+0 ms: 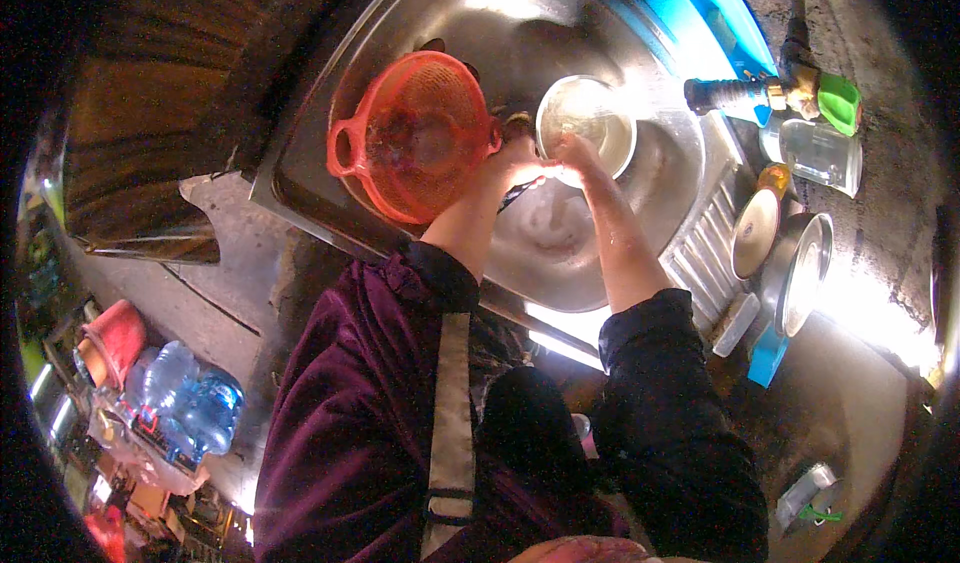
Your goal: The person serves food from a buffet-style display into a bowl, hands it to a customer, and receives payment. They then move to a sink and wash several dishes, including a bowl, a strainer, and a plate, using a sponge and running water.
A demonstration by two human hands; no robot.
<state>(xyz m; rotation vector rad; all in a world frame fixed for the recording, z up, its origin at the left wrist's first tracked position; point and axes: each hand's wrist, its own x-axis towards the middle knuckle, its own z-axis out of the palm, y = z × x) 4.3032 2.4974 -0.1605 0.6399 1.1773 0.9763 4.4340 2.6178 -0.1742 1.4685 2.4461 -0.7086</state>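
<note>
Both my hands are over a stainless steel sink (pixel 555 270). My left hand (pixel 521 162) is beside the rim of a red-orange plastic colander (pixel 420 135), its fingers meeting those of my right hand. A small dark object (pixel 517 194) shows beneath the left hand; its kind and whether I grip it are unclear. My right hand (pixel 576 156) reaches over the near rim of a round, light-coloured bowl (pixel 600 117). Glare hides the fingertips. Dark shapes behind the colander are mostly covered by it.
On the right, a tap with a green handle (pixel 838 104) and black hose end points over the sink. A bright blue plastic basin (pixel 724 30) stands behind. Dishes (pixel 756 233) lean beside the ribbed drainboard (pixel 697 267). Plastic bottles (pixel 187 405) and a red bucket (pixel 120 338) are at left.
</note>
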